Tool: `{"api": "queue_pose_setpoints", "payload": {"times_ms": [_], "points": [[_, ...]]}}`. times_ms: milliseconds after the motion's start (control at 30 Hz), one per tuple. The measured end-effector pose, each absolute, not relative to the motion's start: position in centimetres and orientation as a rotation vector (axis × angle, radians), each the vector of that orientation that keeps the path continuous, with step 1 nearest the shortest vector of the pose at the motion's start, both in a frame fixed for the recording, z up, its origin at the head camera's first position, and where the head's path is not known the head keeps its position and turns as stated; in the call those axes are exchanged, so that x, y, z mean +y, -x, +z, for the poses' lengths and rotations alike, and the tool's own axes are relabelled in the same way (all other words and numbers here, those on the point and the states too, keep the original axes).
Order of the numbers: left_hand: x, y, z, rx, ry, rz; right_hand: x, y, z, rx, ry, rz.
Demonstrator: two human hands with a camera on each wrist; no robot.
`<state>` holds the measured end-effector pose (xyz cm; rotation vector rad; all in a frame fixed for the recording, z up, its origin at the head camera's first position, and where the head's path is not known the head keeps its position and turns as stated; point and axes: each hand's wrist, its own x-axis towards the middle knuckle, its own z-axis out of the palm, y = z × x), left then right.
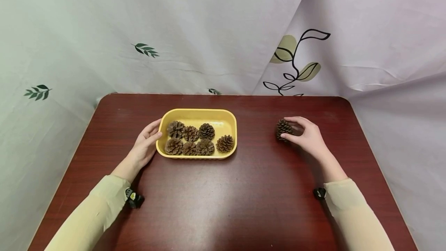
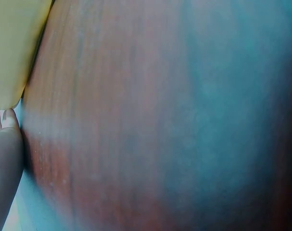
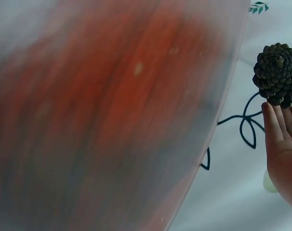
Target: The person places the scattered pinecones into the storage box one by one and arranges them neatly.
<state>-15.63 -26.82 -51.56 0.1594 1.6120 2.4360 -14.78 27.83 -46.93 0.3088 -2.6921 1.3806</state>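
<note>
In the head view a yellow plastic tub sits left of the table's middle, with several brown pine cones in it. My left hand grips its left end, thumb by the rim and fingers along the outer wall. The left wrist view catches the tub's side and part of that hand at the left edge. Over on the right, my right hand pinches a single pine cone between thumb and fingers. The right wrist view has this cone's scaly end at the fingertips.
The dark red wooden table has rounded far corners. Behind it and along both sides hangs a pale cloth printed with leaves. Each forearm wears a light sleeve and a small black device at the wrist.
</note>
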Motion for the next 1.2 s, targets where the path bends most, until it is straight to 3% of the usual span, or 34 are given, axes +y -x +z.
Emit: {"api": "queue_pose_setpoints", "payload": {"times_ms": [1200], "points": [[-26.8, 15.6, -51.5, 1.636, -0.138, 2.417, 20.1, 17.1, -46.6, -2.493, -0.426, 1.627]]}}
